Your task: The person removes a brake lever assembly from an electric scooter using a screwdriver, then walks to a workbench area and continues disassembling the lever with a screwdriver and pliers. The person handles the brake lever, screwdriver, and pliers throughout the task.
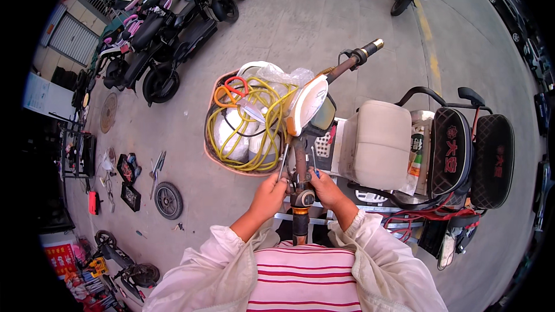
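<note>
An electric scooter's rusty handlebar stands between my two hands. My left hand is closed round a slim silver metal tool, whose tip points up beside the bar; its exact kind is unclear. On the other side, my right hand grips a screwdriver with a blue handle and a thin shaft pointing away from me. Just below the hands sit the bar's round switch housing and the near grip. The white front cover lies beyond them.
A front basket holds a coiled yellow cable, scissors with red-orange handles and plastic bags. At right are a beige seat and black quilted seats. A loose wheel lies left; parked scooters stand beyond.
</note>
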The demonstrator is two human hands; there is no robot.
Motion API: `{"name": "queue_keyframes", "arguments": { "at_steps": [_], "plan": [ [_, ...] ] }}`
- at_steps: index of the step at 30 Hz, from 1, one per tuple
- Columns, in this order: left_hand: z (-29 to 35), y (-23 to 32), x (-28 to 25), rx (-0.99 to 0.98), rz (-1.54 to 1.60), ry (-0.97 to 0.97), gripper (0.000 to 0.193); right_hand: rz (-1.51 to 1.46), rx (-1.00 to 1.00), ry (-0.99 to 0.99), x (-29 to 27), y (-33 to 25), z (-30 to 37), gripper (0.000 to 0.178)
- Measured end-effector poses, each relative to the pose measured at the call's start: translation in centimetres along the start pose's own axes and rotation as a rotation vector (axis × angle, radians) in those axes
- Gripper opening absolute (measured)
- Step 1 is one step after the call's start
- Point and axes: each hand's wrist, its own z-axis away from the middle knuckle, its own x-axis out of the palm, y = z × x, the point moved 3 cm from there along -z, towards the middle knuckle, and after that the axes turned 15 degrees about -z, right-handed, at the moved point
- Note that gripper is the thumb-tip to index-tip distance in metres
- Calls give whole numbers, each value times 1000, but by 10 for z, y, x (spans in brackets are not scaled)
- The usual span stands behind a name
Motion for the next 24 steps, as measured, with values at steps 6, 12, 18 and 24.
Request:
{"name": "queue_keyframes", "arguments": {
  "at_steps": [6, 12, 18, 24],
  "plan": [
    [1, -7, -4, 75, -179, 81, 16, -23, 48, -11, 9, -14, 9, 31],
    [12, -33, -2, -85, -53, -8, 16, -116, -85, 268, 12, -8, 44, 30],
    [22, -86, 31, -438, 148, -270, 13, -304, 200, 314, -17, 82, 59, 26],
    [32, -85, 61, -174, 80, -392, 28, -667, 311, 85, -32, 88, 66, 31]
  ]
}}
